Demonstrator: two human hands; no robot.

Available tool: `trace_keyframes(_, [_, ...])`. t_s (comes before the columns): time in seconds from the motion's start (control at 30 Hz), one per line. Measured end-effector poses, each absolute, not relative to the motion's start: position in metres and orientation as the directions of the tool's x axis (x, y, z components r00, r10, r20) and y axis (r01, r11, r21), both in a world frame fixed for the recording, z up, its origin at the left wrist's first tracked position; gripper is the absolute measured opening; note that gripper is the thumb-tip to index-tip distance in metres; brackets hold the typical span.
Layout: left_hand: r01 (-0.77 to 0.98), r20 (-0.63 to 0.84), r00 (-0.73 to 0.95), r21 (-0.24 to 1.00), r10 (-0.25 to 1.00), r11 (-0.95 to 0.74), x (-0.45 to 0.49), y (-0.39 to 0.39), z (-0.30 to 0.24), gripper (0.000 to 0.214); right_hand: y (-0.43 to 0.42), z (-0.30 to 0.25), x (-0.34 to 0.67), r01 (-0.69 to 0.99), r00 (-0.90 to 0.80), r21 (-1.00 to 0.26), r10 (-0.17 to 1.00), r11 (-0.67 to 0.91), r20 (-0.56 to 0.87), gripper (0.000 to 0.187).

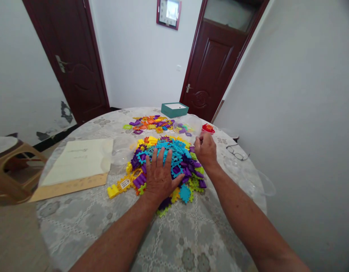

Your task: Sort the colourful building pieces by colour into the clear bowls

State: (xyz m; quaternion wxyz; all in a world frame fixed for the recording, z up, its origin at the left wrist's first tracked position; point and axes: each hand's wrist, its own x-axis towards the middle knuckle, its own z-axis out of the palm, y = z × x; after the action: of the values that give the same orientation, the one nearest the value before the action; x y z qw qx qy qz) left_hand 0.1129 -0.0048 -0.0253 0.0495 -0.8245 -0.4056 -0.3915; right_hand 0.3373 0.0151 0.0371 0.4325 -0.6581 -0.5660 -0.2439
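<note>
A heap of plastic interlocking pieces (178,160), purple, blue, yellow, orange and green, lies on the round table (174,234). My left hand (160,174) rests flat on the heap with its fingers spread. Over the heap's far right side, my right hand (205,150) is closed with the fingers curled; what it holds is hidden. A second, smaller heap of pieces (150,124) lies farther back.
A teal box (174,109) stands at the table's far edge. A red piece (208,129) and glasses (237,152) lie to the right. A paper booklet (78,160) lies on the left. Clear plastic containers (188,124) sit near the heaps. A wooden chair (10,170) stands left.
</note>
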Motion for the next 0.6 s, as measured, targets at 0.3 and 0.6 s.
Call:
trace_keyframes(0.3, [0.678,0.680,0.419,0.207,0.602,-0.705,0.114,0.005,-0.030,0.072,-0.003,0.035,0.348,0.928,0.305,-0.374,0.588,-0.004,0.750,0.014])
trace_keyframes(0.6, [0.651,0.680,0.436,0.215,0.590,-0.728,0.114,0.004,-0.029,0.060,-0.025,0.100,0.493,0.667,0.703,-0.698,0.533,-0.262,0.471,0.013])
